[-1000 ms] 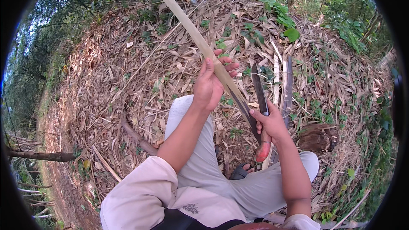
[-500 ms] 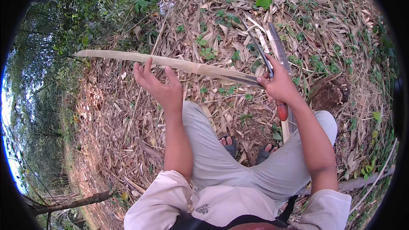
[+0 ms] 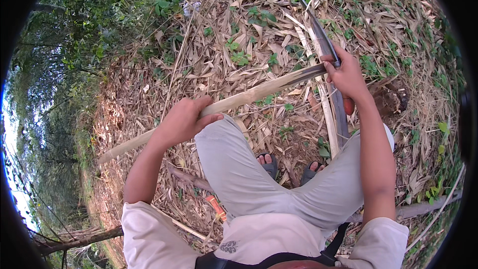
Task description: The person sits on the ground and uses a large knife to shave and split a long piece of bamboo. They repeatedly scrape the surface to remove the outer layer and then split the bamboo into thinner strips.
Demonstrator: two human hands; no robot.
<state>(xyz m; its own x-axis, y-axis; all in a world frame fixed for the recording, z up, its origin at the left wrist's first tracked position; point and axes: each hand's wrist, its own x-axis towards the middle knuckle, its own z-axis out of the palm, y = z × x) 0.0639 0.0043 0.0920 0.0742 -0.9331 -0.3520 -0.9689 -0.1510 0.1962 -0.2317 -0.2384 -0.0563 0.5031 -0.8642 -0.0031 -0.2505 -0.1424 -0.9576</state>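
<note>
A long, pale split bamboo strip [image 3: 249,95] slants across in front of me, dark at its right end. My left hand [image 3: 183,120] is closed around its left part, thumb along the strip, its tip sticking out beyond my wrist. My right hand [image 3: 346,73] holds a long, dark-bladed knife [image 3: 318,29], the blade pointing away from me and its red handle showing below the fist. The strip's dark end meets the fingers of that same hand, next to the blade. More split strips [image 3: 326,114], pale and dark, lie on the ground under my right hand, running towards my knee.
Dry leaves [image 3: 199,65] and small green plants [image 3: 240,58] cover the ground. A cut stump [image 3: 391,100] stands right of my right forearm. An orange object [image 3: 216,208] lies by my left hip. A branch [image 3: 79,241] sticks out at lower left; bushes [image 3: 99,20] grow beyond.
My left hand has gone from open fingers below the strip to a grip around it, lower and left. The strip's left end has dropped; my right hand with the knife has moved up and right.
</note>
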